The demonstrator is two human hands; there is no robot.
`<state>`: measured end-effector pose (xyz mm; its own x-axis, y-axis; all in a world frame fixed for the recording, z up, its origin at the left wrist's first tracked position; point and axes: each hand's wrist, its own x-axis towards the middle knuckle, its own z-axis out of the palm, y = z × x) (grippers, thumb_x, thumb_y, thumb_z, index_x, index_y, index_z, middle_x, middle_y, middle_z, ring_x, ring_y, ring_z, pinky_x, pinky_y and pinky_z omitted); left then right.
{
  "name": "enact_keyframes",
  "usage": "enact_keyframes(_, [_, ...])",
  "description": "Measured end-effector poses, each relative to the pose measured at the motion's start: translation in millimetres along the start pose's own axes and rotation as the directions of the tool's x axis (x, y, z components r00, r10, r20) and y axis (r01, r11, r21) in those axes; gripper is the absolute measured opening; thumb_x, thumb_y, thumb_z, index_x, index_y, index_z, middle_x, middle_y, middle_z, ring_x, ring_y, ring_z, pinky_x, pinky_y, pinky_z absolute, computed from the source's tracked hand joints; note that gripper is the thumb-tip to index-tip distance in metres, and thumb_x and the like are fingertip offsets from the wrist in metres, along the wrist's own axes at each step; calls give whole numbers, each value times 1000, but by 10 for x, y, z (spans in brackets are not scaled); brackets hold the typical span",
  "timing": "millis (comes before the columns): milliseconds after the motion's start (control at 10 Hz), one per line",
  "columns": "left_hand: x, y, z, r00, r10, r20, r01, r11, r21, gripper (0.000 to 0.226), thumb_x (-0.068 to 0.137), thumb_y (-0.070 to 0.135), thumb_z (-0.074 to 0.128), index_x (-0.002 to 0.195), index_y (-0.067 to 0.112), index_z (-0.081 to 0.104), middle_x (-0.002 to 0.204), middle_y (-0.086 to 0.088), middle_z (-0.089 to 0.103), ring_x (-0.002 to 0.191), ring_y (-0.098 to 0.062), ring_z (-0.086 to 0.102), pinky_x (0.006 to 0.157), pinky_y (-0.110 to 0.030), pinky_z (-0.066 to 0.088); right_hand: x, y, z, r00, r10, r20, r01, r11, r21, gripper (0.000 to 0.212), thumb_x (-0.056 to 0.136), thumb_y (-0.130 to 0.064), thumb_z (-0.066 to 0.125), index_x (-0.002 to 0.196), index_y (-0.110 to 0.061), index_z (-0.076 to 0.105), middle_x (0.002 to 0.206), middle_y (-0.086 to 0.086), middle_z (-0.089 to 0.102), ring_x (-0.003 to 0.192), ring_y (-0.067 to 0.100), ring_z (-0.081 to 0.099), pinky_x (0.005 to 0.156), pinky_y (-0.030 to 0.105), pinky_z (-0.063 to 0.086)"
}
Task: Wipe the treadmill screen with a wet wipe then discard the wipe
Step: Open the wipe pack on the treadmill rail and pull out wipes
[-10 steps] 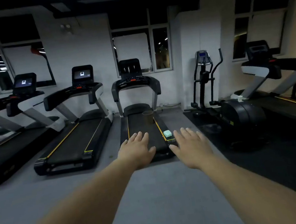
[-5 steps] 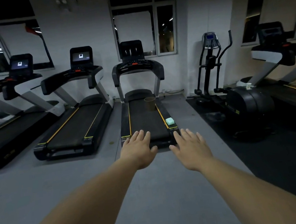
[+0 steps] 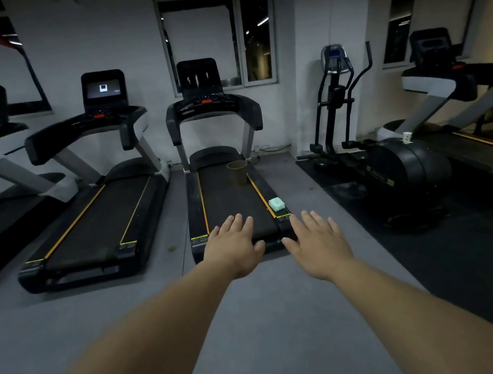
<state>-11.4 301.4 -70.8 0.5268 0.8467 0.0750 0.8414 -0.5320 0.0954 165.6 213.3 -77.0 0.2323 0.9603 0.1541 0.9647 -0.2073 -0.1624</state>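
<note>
Treadmill (image 3: 235, 207) rail bears wipes pack (image 3: 276, 204) beyond empty hands (image 3: 276, 247).

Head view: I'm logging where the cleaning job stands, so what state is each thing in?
Left hand: open, empty, fingers spread.
Right hand: open, empty.
Wipe pack: lying on the side rail, untouched.
Brown bin: upright on the belt, open-topped.
Middle treadmill screen: dark.
Neighbouring screen: lit.
Paper cup: upright on the elliptical.
</note>
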Motion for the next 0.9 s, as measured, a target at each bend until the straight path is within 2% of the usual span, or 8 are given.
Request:
enact_keyframes(200, [822,-104,259,999,16,32,-16,1000,-5,72,103,54,28,163,22,5,172,-5,2,158,-22,-3,127,-48,5,777,252,307,999,17,30,-17,1000,-1,66,107,-55,24,163,-23,12,172,5,11,159,21,1,129,47,2])
enact_keyframes(600, [2809,138,536,997,-66,44,66,998,-19,74,102,55,33,163,22,6,172,-5,4,158,-22,0,127,-48,7,2643,1209,590,996,-60,59,59,998,17,66,107,-55,25,163,-22,13,172,6,11,159,22,3,129,47,4])
enact_keyframes(900, [4139,91,925,994,-71,84,73,997,-24,74,102,55,33,163,23,5,172,-4,4,158,-22,-1,127,-46,7,3811,1785,979,995,-35,96,34,999,14,67,106,-56,25,163,-22,13,172,7,12,159,23,4,129,47,4])
